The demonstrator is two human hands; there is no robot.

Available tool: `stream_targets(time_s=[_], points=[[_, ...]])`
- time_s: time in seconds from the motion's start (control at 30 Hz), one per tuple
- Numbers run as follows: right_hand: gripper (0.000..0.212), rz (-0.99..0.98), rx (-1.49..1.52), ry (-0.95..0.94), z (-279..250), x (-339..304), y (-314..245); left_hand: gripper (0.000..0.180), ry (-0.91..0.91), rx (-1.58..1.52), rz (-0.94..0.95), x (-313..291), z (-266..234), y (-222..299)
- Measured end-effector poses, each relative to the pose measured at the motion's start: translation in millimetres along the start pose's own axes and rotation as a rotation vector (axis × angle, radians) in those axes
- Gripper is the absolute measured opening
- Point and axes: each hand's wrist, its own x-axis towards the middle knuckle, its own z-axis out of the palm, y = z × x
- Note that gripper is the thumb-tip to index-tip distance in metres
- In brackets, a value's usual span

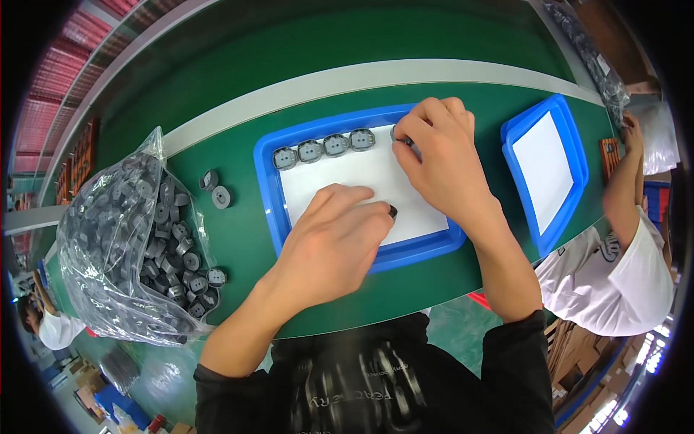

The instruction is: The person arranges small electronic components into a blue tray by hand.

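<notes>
A blue tray (pixel 262 170) with a white sheet (pixel 340 177) in its bottom lies on the green table before me. Along its far edge stands a row of several round grey plastic parts (pixel 336 145), small holes in their faces. At the right end of that row, my right hand (pixel 442 148) pinches another grey part (pixel 415 147), mostly hidden by the fingers. Over the near middle of the tray my left hand (pixel 334 242) is closed around a dark grey part (pixel 392 211); only its end shows past the fingers.
A clear plastic bag (pixel 108 239) full of such grey parts lies open on the left, with two loose parts (pixel 221 197) beside it. Stacked blue trays (pixel 582 173) with a white sheet stand on the right. Beyond them, another person (pixel 614 282) works at the table.
</notes>
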Motion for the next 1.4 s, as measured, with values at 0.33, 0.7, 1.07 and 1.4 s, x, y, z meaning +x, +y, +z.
stream_targets(time_s=[0.33, 0.7, 1.07, 1.4], points=[[0.011, -0.216, 0.086, -0.054, -17.0, 7.7, 25.0, 0.026, 0.013, 0.073, -0.009, -2.3, -5.0, 3.8], [0.008, -0.231, 0.113, -0.051, -6.3, 10.8, 19.4, 0.032, -0.024, 0.142, -0.094, -8.7, -8.3, 7.0], [0.014, -0.265, 0.123, -0.023, -15.4, 12.4, 13.1, 0.036, -0.02, 0.112, -0.092, -8.7, -7.7, 5.1], [0.022, -0.296, 0.309, -0.558, -39.8, -13.7, -11.2, 0.03, 0.024, 0.119, -0.135, -10.4, -5.7, 3.8]])
